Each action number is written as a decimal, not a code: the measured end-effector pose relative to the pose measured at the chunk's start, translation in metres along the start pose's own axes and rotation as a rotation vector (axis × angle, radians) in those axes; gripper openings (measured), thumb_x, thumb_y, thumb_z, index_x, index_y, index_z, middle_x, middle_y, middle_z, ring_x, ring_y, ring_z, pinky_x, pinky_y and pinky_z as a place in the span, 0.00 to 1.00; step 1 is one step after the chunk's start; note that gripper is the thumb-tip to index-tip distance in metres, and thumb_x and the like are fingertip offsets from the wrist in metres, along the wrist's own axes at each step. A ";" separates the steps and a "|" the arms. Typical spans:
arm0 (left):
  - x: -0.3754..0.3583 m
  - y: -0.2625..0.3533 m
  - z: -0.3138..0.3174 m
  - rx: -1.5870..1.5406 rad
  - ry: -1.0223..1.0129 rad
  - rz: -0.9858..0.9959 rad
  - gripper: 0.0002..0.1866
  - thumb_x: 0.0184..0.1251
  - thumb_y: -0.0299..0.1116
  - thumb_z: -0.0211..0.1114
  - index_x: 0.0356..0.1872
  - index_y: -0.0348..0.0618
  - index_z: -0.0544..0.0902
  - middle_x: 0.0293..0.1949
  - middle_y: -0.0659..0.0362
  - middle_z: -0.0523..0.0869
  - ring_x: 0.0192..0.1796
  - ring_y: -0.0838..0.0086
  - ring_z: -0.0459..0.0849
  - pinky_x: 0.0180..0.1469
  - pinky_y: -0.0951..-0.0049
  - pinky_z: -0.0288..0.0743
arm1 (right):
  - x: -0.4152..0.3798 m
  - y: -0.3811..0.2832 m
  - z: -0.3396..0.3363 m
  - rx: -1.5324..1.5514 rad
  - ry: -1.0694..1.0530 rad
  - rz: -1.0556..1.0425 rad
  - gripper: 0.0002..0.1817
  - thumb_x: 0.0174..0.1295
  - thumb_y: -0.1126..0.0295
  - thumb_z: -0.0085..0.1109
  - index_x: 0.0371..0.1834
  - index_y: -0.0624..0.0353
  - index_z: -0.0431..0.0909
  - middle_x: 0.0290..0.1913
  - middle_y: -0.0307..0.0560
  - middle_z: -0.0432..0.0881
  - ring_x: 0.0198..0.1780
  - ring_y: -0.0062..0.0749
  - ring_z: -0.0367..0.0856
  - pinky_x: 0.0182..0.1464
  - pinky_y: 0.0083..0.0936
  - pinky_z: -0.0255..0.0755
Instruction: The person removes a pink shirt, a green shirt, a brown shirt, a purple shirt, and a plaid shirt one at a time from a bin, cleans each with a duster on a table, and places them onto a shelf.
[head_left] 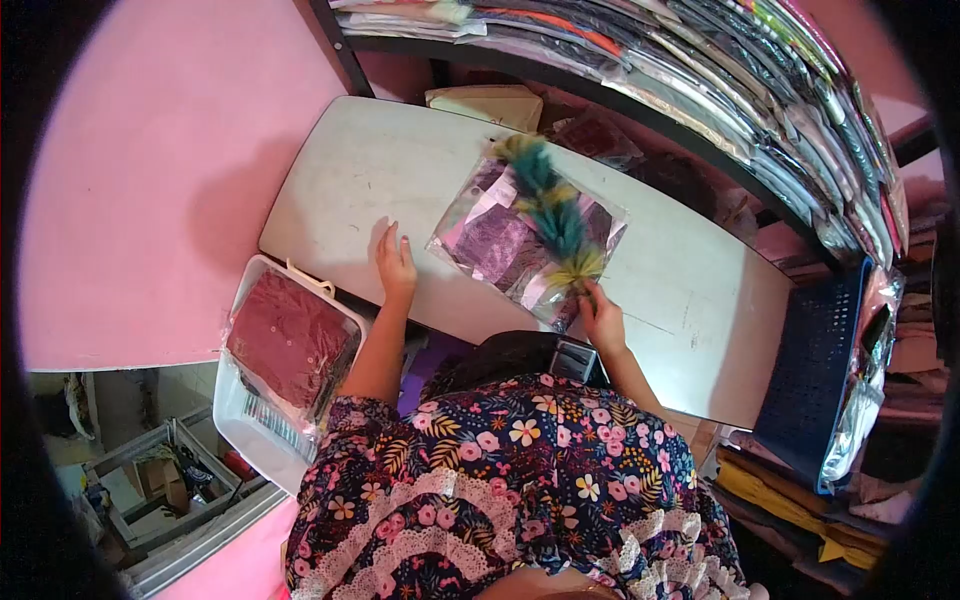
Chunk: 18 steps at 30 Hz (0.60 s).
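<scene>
A clear plastic packet of purple fabric (500,240) lies on the white table (350,170). Across it lies a teal and yellow feather duster (550,210), running from the packet's far corner to its near edge. My right hand (600,315) grips the duster's near end by the yellow tuft at the packet's near corner. My left hand (396,265) rests flat on the table, fingers spread, just left of the packet and apart from it.
A white bin (235,420) holding a bagged maroon garment (290,340) sits left of the table. A shelf of several bagged garments (700,70) runs behind. A blue basket (815,380) stands at the table's right end. A pink wall (150,150) is at left.
</scene>
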<state>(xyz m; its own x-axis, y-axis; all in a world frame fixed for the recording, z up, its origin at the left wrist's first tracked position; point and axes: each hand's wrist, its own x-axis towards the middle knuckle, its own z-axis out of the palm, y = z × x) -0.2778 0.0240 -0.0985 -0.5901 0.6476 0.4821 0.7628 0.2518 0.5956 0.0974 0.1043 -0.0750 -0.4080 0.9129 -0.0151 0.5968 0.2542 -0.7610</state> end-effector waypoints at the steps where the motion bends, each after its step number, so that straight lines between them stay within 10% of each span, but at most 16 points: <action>1: 0.002 0.008 -0.001 -0.003 -0.001 0.003 0.19 0.68 0.32 0.51 0.57 0.37 0.71 0.53 0.44 0.76 0.57 0.54 0.73 0.62 0.58 0.62 | -0.002 0.000 -0.001 0.000 0.004 0.001 0.17 0.61 0.66 0.53 0.54 0.46 0.72 0.43 0.56 0.81 0.37 0.55 0.81 0.38 0.41 0.76; 4: -0.002 0.010 0.002 0.047 -0.036 0.139 0.23 0.66 0.32 0.51 0.62 0.38 0.68 0.60 0.45 0.71 0.64 0.53 0.65 0.68 0.59 0.54 | -0.009 -0.010 -0.013 -0.126 -0.283 -0.384 0.18 0.61 0.65 0.54 0.56 0.45 0.70 0.44 0.52 0.81 0.38 0.53 0.81 0.38 0.41 0.76; 11: -0.013 0.013 -0.005 0.123 -0.202 0.060 0.32 0.57 0.32 0.56 0.66 0.41 0.61 0.64 0.46 0.66 0.66 0.53 0.62 0.69 0.57 0.51 | 0.006 -0.008 -0.010 -0.119 0.006 0.027 0.18 0.61 0.66 0.52 0.56 0.47 0.70 0.41 0.58 0.81 0.37 0.55 0.80 0.37 0.42 0.75; 15: -0.012 0.019 -0.009 0.084 -0.161 0.026 0.33 0.58 0.33 0.56 0.67 0.42 0.60 0.66 0.47 0.62 0.68 0.54 0.60 0.69 0.58 0.51 | -0.007 -0.013 -0.015 -0.147 -0.267 -0.392 0.19 0.61 0.65 0.52 0.57 0.44 0.69 0.42 0.57 0.81 0.39 0.53 0.81 0.38 0.41 0.76; 18: -0.014 0.020 -0.010 0.118 -0.186 -0.002 0.33 0.59 0.33 0.56 0.68 0.43 0.59 0.67 0.48 0.61 0.68 0.54 0.59 0.69 0.58 0.51 | -0.003 -0.027 -0.024 -0.333 -0.294 -0.199 0.19 0.62 0.63 0.52 0.57 0.44 0.69 0.43 0.56 0.81 0.40 0.53 0.81 0.39 0.41 0.75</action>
<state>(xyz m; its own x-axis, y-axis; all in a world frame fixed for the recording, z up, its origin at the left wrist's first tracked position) -0.2570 0.0127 -0.0875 -0.5413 0.7659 0.3470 0.7936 0.3290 0.5119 0.0992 0.1029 -0.0387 -0.6857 0.7196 -0.1095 0.6568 0.5468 -0.5193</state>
